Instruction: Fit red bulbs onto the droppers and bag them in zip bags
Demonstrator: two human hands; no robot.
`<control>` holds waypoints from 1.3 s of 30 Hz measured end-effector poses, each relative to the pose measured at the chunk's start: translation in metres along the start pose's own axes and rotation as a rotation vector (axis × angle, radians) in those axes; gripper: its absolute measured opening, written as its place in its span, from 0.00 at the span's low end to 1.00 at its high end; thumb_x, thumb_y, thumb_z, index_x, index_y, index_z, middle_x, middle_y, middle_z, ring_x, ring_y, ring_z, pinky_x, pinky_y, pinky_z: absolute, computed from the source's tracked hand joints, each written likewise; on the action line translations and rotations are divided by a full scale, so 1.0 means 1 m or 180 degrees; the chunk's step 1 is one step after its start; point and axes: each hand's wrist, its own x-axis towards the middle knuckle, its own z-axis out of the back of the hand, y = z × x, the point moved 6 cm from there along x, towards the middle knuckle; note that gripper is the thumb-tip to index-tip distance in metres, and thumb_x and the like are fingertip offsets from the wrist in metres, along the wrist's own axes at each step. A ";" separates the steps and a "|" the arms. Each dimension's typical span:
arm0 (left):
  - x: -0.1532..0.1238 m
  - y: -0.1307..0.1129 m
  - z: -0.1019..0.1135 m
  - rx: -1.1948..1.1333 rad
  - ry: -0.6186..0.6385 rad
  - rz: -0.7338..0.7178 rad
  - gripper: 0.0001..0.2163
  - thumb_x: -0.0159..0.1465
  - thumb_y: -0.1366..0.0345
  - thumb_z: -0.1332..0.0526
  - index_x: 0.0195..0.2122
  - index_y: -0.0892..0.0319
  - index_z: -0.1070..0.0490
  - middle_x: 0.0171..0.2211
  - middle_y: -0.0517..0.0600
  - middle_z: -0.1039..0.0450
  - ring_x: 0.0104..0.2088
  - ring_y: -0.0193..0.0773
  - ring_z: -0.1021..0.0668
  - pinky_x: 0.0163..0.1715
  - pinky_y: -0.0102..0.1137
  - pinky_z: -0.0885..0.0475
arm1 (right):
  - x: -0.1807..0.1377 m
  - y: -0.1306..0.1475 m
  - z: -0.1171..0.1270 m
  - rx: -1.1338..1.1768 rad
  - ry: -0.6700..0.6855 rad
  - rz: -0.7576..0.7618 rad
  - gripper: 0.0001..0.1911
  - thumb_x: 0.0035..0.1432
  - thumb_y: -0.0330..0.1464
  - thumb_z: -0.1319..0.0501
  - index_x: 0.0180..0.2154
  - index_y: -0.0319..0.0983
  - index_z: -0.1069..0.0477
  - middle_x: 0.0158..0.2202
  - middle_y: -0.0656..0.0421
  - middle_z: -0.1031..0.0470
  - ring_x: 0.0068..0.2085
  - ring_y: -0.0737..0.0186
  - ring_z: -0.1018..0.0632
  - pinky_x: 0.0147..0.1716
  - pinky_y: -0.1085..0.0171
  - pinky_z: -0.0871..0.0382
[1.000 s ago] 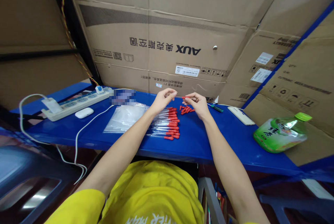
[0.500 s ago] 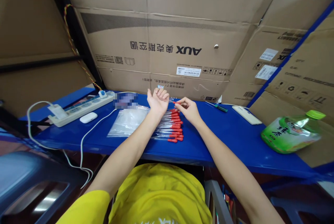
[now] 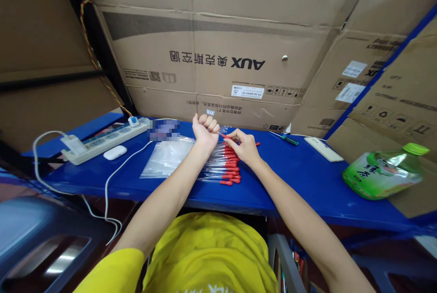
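We have the blue table (image 3: 300,179) under our hands, its near edge running in front of our shirt (image 3: 211,252) and its far edge against a tall sheet of cardboard (image 3: 221,33). The widest stretch of blue surface lies right of our right forearm, bounded by the screwdriver (image 3: 290,140) and a pale slab (image 3: 322,149) at the back and the bottle (image 3: 375,177) near the right end. On the left we have less room: the power strip (image 3: 109,138), the white case (image 3: 115,152) and a cable take up that side. Of containers, we see the capped bottle, green-labelled and see-through toward its cap, its contents too unclear to tell, and clear bags (image 3: 165,159) lying flat left of the droppers (image 3: 231,165), partly under our left forearm. Our left hand (image 3: 205,133) is clenched, palm side toward us, with the dropper's clear tube running into it; small clear ends show just beyond the fist. Our right hand (image 3: 246,147) pinches the red bulb of that dropper (image 3: 225,136) between thumb and fingertips. The dropper is between our two hands, toward the back of the table, its long axis nearly crosswise, bulb to the right and slightly nearer us. The droppers below lie side by side, bulbs to the right, tubes to the left.
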 end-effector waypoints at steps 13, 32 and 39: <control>-0.004 0.004 -0.004 -0.0261 -0.0183 0.0152 0.23 0.79 0.61 0.56 0.25 0.55 0.62 0.17 0.40 0.64 0.15 0.29 0.56 0.14 0.29 0.54 | -0.003 -0.003 0.001 0.0044 0.0076 -0.0116 0.19 0.63 0.54 0.31 0.37 0.46 0.20 0.34 0.55 0.15 0.38 0.47 0.14 0.43 0.53 0.18; -0.010 0.012 -0.009 -0.0649 -0.0488 0.0363 0.21 0.77 0.66 0.54 0.26 0.55 0.63 0.16 0.38 0.62 0.14 0.27 0.55 0.14 0.27 0.58 | -0.005 0.004 -0.002 -0.0035 -0.0047 0.0252 0.18 0.68 0.51 0.35 0.38 0.43 0.24 0.32 0.56 0.15 0.32 0.53 0.13 0.38 0.58 0.18; -0.010 0.011 -0.009 -0.0564 -0.0510 0.0360 0.21 0.77 0.67 0.54 0.27 0.55 0.63 0.16 0.39 0.62 0.14 0.27 0.55 0.14 0.27 0.57 | -0.003 0.006 -0.003 -0.0098 0.0014 0.0187 0.19 0.68 0.52 0.36 0.39 0.43 0.24 0.33 0.55 0.14 0.33 0.53 0.13 0.38 0.58 0.19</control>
